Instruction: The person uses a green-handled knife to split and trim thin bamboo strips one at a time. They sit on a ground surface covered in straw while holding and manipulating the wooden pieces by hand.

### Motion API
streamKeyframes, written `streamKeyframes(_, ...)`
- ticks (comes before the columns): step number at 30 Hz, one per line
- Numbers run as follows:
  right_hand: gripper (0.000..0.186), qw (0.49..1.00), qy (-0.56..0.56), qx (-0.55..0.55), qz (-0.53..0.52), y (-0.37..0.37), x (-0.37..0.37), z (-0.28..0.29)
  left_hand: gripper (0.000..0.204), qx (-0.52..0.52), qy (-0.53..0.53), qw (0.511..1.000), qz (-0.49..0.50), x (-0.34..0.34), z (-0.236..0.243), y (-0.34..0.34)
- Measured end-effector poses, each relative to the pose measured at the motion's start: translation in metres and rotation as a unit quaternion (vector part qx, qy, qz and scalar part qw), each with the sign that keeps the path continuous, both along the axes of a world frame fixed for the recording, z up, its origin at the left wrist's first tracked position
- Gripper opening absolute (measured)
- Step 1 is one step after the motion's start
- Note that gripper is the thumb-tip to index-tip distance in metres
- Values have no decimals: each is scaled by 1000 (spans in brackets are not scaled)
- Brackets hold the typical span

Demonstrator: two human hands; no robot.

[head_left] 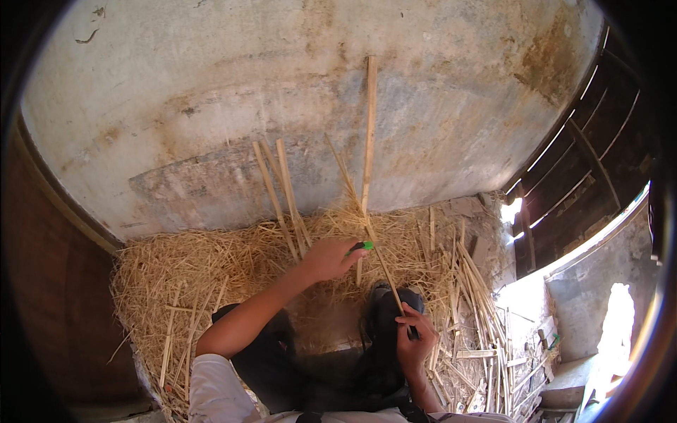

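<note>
My left hand (331, 259) reaches across in front of me, closed around a small tool with a green-and-black handle (364, 247); its working end cannot be made out. Close to that tool passes a thin wooden strip (384, 268), slanting from the straw down to my right. My right hand (416, 333) grips its near end above my right knee. Something dark shows at my right fingers, too small to name. Beyond the strip's far end, thin pale slivers (345, 176) lean toward the wall.
Several wooden slats (282, 187) and one taller slat (370, 127) lean against the stained wall (211, 92). Straw-like shavings (183, 261) cover the floor around my dark-clothed legs. A pile of long strips (486, 303) lies at right, near a dark slatted panel (571, 162).
</note>
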State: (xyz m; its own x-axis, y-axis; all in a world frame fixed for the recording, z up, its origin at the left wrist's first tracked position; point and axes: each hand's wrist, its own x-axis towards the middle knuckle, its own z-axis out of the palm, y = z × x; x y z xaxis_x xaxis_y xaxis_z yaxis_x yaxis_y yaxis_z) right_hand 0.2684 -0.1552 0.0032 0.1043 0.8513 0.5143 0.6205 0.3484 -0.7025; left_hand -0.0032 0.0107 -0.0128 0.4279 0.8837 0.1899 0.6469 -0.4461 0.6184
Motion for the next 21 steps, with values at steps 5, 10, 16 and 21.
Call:
streamKeyframes(5, 18, 999, 25, -22, 2, 2, 2, 2, 60, 3, 11, 996, 87, -14, -1, 18)
streamKeyframes(10, 21, 998, 6, -52, 26, -2, 7, 15, 58, -18, 50, 997, 53, -10, 4, 14)
streamKeyframes(16, 18, 992, -5, -108, 66, -1, 10, 31, 60, -2, 30, 998, 62, -18, -11, 14)
streamKeyframes(21, 25, 990, -31, -105, 87, -2, 18, 27, 55, -68, -85, 994, 17, -14, -1, 13)
